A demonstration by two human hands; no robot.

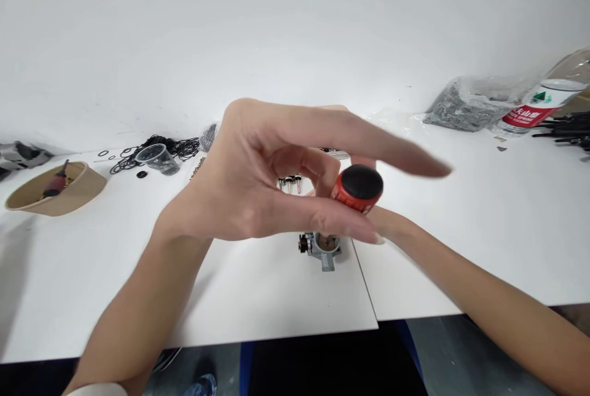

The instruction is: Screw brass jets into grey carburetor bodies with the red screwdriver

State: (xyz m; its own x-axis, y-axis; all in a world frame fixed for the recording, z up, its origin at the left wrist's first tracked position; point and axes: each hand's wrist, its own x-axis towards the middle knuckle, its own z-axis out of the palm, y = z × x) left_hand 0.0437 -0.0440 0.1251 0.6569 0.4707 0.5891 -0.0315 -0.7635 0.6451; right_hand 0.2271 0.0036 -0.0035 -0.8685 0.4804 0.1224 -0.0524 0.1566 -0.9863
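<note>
My left hand (258, 168) is in front of me, close to the camera, its thumb and curled fingers round a screwdriver (357, 190) while the index finger stretches out past it. The red handle with its black end cap points up at me; its shaft is hidden. Below the thumb, a grey metal carburetor (327, 254) with a round bore and a black side fitting is on the table. My right hand (380, 219) is behind the left, near the carburetor; only its wrist side shows, and its fingers are hidden.
A brown paper bowl (87, 190) with a red-handled tool (56, 184) stands left. Beside it are a plastic cup (159, 159) and black rubber rings (187, 149). Small metal parts (289, 182) lie beyond the carburetor. A bag of grey parts (465, 104) and a labelled bottle (534, 107) are right.
</note>
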